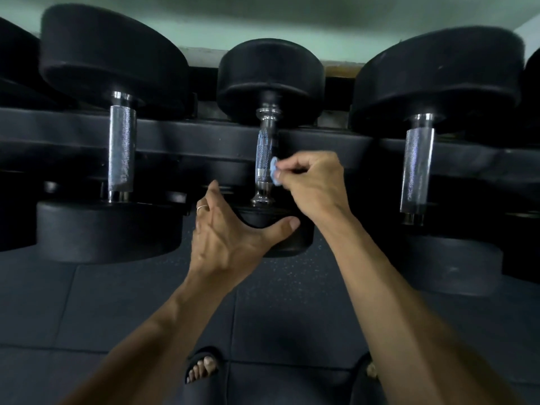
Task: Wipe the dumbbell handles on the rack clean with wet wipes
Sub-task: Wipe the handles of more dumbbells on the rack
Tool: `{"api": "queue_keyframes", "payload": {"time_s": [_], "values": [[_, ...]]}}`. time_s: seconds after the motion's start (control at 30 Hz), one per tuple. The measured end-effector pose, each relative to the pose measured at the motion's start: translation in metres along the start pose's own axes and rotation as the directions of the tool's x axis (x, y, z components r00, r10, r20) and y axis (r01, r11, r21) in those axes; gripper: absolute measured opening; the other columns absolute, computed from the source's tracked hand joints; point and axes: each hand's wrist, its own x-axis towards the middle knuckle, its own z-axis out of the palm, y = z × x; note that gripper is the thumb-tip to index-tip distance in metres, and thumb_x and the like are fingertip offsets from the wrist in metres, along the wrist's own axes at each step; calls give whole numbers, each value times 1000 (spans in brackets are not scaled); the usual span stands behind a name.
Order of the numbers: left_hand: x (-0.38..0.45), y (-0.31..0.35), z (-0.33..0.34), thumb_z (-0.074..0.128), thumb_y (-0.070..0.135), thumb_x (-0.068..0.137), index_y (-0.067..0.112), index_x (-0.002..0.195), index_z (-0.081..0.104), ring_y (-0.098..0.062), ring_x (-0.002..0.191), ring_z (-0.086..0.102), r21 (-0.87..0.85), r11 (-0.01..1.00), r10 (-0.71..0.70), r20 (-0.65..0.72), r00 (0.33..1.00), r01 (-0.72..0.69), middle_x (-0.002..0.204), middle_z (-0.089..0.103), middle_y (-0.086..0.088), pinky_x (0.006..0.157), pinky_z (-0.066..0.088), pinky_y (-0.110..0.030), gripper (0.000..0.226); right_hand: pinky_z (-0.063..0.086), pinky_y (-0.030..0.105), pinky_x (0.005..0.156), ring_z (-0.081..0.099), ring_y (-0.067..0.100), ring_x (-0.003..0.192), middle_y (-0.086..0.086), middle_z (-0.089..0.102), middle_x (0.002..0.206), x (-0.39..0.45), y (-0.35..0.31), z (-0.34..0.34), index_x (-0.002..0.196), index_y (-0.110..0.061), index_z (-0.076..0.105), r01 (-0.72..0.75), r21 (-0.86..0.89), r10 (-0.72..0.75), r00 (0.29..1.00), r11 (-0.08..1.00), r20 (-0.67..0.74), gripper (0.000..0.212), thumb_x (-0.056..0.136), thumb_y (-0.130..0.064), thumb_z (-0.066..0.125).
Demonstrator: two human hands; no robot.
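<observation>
L hand (230, 244) cups near head (280, 229) of centre dumbbell on rack (175, 133), prob. to stop roll, while R hand (312, 185) pinches blue wet wipe (274, 171) against lower handle (266, 159), mid-wipe; flanking handles await.

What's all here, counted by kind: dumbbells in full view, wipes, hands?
Dumbbells in full view: 3, left, middle, right
Blue wipes: 1
Hands: 2, left hand, right hand
Total: 6
</observation>
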Motion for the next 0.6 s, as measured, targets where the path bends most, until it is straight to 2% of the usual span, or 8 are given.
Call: {"api": "queue_keyframes", "payload": {"time_s": [0.1,0.23,0.27,0.33,0.4,0.47,0.53,0.6], "values": [[1,-4,-6,70,80,43,16,154,8,-27,141,32,-31,999,8,15,1000,-8,153,30,-12,110,33,-37,142,52,12,71,67,-6,70,-20,69,66,-8,2,0,78,-25,78,4,-108,0,1000,994,31,9,78,-17,83],[3,-8,-10,60,84,37,17,155,7,-27,142,29,-51,998,30,24,999,-29,154,30,-11,111,31,-37,146,61,34,77,72,6,69,-9,73,66,14,-9,10,69,-24,75,16,44,-11,994,999,-113,16,80,-15,81],[4,-9,-10,60,84,37,17,155,7,-26,142,28,-58,998,32,23,999,-31,155,29,-10,111,31,-37,145,61,34,77,72,7,69,-9,73,66,16,-11,11,67,-24,74,14,70,-5,992,997,-124,19,80,-14,81],[3,-10,-9,60,83,37,18,155,7,-26,142,28,-69,997,33,25,999,-31,155,30,-10,110,31,-36,145,59,22,73,71,2,67,-9,72,64,12,-10,8,66,-24,73,13,45,-10,999,999,-54,21,81,-11,80],[3,-10,-8,60,83,36,19,155,7,-26,142,28,-75,997,32,24,999,-30,155,30,-9,109,31,-36,145,49,6,64,67,-4,66,-11,71,67,-2,-5,1,69,-22,75,-12,-98,19,997,995,73,16,79,-13,82],[3,-10,-8,61,82,36,19,155,6,-25,143,28,-85,996,31,21,999,-29,155,29,-9,108,31,-35,145,47,3,61,66,-4,69,-12,72,73,-8,-2,-2,73,-21,77,-57,-151,75,990,987,118,10,78,-15,84],[3,-10,-7,61,82,36,20,155,6,-24,143,26,-97,995,35,19,999,-33,156,27,-9,109,31,-35,145,49,7,61,67,-4,66,-13,71,68,1,-7,0,70,-22,75,-66,-37,68,996,997,53,17,77,-9,82],[3,-11,-7,61,82,36,21,155,6,-24,143,26,-114,993,42,17,999,-40,156,27,-7,108,31,-35,144,52,14,64,66,-4,60,-14,69,61,20,-14,7,67,-27,73,-6,102,15,996,995,-91,25,79,-6,80]]}}
